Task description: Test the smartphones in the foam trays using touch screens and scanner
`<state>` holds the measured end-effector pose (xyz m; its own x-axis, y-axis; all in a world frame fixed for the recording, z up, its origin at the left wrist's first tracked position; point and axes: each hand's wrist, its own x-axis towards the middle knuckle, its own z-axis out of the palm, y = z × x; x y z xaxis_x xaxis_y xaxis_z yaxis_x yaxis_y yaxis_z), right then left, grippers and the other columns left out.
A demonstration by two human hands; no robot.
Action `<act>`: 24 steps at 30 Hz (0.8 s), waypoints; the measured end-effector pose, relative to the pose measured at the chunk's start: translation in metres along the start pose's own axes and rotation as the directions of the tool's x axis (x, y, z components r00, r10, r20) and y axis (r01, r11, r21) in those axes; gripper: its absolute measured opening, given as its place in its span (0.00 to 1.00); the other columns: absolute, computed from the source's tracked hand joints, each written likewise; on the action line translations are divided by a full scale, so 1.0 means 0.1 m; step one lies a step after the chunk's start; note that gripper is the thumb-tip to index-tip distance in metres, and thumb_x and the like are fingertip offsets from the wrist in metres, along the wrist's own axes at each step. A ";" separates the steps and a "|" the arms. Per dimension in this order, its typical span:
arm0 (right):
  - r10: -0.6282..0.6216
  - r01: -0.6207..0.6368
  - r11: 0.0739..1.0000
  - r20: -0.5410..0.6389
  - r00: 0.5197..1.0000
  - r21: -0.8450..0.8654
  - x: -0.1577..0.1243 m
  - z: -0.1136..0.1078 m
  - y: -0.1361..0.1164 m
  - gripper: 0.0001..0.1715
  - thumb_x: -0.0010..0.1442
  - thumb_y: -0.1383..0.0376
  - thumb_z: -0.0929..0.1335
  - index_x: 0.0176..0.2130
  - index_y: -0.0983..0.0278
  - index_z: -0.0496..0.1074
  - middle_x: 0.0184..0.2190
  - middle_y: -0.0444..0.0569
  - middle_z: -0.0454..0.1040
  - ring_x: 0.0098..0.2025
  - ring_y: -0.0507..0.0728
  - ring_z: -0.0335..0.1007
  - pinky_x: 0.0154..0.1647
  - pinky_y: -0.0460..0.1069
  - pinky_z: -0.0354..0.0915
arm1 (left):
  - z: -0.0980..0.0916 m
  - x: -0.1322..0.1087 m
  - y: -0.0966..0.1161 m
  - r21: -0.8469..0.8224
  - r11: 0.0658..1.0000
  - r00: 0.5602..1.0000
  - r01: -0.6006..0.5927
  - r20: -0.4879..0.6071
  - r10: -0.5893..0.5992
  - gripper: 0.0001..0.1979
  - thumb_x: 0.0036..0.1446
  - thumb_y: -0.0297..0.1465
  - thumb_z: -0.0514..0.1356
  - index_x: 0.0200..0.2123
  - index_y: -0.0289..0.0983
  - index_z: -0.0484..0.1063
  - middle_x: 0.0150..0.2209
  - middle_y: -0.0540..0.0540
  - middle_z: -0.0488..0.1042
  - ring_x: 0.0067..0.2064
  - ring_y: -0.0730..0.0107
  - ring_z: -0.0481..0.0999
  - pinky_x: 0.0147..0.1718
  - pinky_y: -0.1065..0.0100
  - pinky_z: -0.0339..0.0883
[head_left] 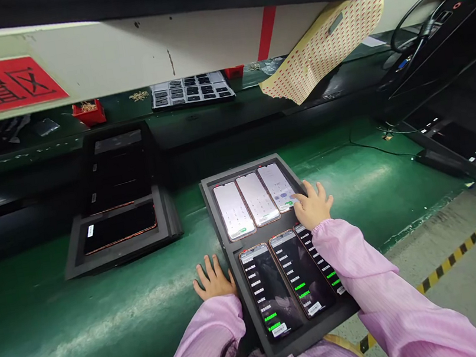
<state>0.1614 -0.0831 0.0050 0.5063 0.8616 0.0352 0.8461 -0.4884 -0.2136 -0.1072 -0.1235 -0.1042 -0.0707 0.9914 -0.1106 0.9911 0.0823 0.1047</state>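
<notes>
A dark tray (225,246) lies on the green belt and holds two rows of three phones. The far row shows bright white screens (234,210), the near row dark screens with green text (269,291). My right hand (312,206) rests over the far right phone (277,186), one finger stretched onto its lit screen, holding nothing. My left hand (212,279) lies flat on the belt against the tray's left edge, fingers spread. Both arms wear pink sleeves.
A stack of dark trays (121,234) with a single dark phone sits to the left. Further back lie a tray of small parts (191,90), a red bin (88,112) and a dotted sheet (325,46). Black equipment with cables (438,53) stands right. Hazard tape (455,256) marks the floor.
</notes>
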 end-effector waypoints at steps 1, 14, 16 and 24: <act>-0.019 0.019 1.000 0.000 1.000 0.006 -0.01 0.00 -0.01 0.23 0.52 0.67 0.57 0.42 0.58 0.73 0.60 0.51 0.54 0.62 0.72 0.40 0.51 0.75 0.45 | 0.00 0.00 0.00 0.002 1.000 1.000 0.001 -0.001 -0.001 0.28 0.54 0.35 0.48 0.59 0.40 0.54 0.62 0.45 0.54 0.62 0.54 0.51 0.56 0.46 0.42; 0.019 -0.019 0.999 -0.012 1.000 0.037 -0.01 -0.01 -0.04 0.23 0.50 0.69 0.58 0.41 0.60 0.73 0.59 0.49 0.56 0.62 0.68 0.41 0.55 0.70 0.46 | 0.04 0.00 -0.02 0.015 1.000 1.000 -0.011 -0.010 0.011 0.29 0.53 0.36 0.49 0.60 0.39 0.53 0.62 0.44 0.54 0.62 0.53 0.50 0.56 0.45 0.43; 0.037 -0.037 0.999 -0.001 0.999 0.037 0.01 -0.01 0.01 0.22 0.50 0.69 0.58 0.40 0.59 0.74 0.59 0.48 0.57 0.62 0.68 0.41 0.55 0.70 0.46 | 0.04 0.00 -0.02 0.013 1.000 1.000 -0.013 -0.006 0.013 0.30 0.52 0.36 0.50 0.60 0.40 0.53 0.62 0.44 0.54 0.62 0.53 0.50 0.56 0.45 0.43; -0.210 0.211 0.977 0.098 0.973 -0.002 -0.05 0.02 -0.03 0.25 0.51 0.69 0.58 0.45 0.54 0.73 0.60 0.47 0.54 0.62 0.68 0.40 0.54 0.67 0.48 | 0.08 0.00 -0.02 -0.008 1.000 0.998 -0.012 -0.054 0.012 0.29 0.53 0.36 0.49 0.59 0.40 0.55 0.62 0.44 0.55 0.62 0.52 0.51 0.56 0.45 0.43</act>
<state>0.1557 -0.0858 0.0040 0.2988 0.9542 -0.0162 0.9342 -0.2959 -0.1994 -0.1082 -0.1247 -0.1124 -0.0652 0.9963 -0.0554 0.9909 0.0712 0.1141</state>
